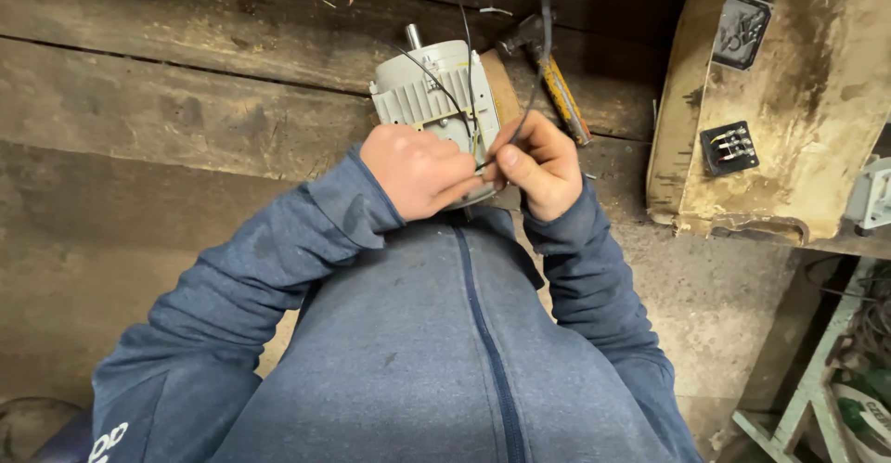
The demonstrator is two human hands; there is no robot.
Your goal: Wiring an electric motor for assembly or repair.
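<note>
Both hands close together at chest height, working on thin wires. Left hand [418, 171] curled narrow, fingertips pinching a wire end; right hand [538, 166] closed on a thin black wire [531, 92] that runs up and away past the top of the view. Pinch points almost touching. Directly beyond the hands, partly under them, a grey finned electric motor [436, 92] lies on the worn wooden desk [186, 120], shaft stub pointing away. Just beyond the right hand, a hammer [552, 78] with yellowish handle. Further right, a dirty beige housing [789, 129] with terminal block. Blue zip sweatshirt [418, 352] below.
</note>
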